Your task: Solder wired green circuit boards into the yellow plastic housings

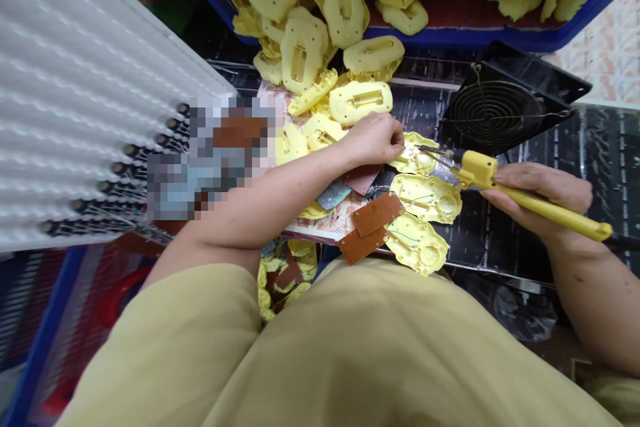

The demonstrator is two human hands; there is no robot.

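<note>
In my right hand (545,190) is a yellow soldering gun (477,170), its metal tip pointing left over the topmost open yellow plastic shell (425,159). My left hand (377,139) is closed at the left edge of that shell, fingertips pinched close to the soldering tip. Whatever lies between them is too small to make out. Below are a second open shell (447,199) and a third open shell (423,247), both with thin wires. Two brown circuit boards, an upper board (377,213) and a lower board (357,247), overlap beside them.
A black fan (493,107) stands at the back right of the dark bench (500,227). Behind it, a blue bin (530,39) holds many yellow shells. More shells (360,101) lie beyond my left hand. A white ribbed panel (100,80) stands at left.
</note>
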